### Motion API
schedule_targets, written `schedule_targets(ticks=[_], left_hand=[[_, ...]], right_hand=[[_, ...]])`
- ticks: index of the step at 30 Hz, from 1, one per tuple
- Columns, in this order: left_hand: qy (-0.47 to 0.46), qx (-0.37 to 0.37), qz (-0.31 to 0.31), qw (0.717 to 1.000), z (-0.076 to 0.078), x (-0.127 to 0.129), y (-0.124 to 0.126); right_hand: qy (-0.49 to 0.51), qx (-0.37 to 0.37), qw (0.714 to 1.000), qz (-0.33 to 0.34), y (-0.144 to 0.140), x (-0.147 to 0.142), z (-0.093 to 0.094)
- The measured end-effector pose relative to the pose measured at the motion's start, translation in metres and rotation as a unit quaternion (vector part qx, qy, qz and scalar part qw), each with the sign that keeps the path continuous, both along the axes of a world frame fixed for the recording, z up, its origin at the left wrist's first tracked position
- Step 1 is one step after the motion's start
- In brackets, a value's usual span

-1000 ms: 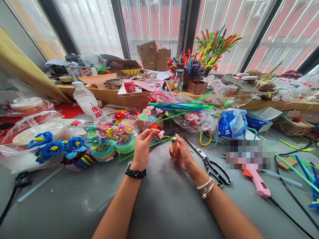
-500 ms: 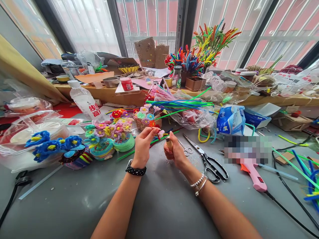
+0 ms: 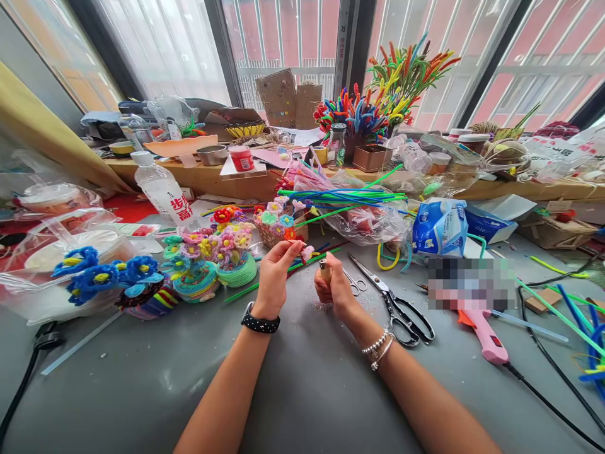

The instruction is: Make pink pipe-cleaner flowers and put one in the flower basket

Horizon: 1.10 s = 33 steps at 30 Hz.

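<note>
Above the grey table [image 3: 302, 391], left hand [image 3: 276, 277] pinches a small pink flower [image 3: 305, 252] beside the lighter [image 3: 325, 270] fisted upright in right hand [image 3: 336, 291], tip near the bloom.

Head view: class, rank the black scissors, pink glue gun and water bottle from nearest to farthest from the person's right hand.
1. Black scissors, just right of the right hand.
2. Pink glue gun, farther right.
3. Water bottle, far back left.

A grey surface [image 3: 302, 391] fills the foreground. At twelve o'clock, tall windows [image 3: 293, 38] with dark frames and white bars let in daylight — a reddish wall shows beyond. A wooden ledge [image 3: 208, 180] runs beneath them; a yellowish panel [image 3: 42, 120] slants at ten o'clock.
</note>
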<state>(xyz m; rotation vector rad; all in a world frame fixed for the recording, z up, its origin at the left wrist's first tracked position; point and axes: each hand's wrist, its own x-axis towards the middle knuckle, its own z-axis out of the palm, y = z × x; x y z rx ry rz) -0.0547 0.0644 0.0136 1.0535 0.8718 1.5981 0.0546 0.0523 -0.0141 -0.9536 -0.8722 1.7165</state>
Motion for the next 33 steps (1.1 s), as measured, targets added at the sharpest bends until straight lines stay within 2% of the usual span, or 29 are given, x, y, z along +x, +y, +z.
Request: schedule_targets(ticks=[33], left_hand=[[-0.044,0.001,0.028,0.999,0.0005,-0.0034,0.0017]], right_hand=[[-0.036,0.015,0.998,-0.049,-0.0001,0.0034,-0.0005]])
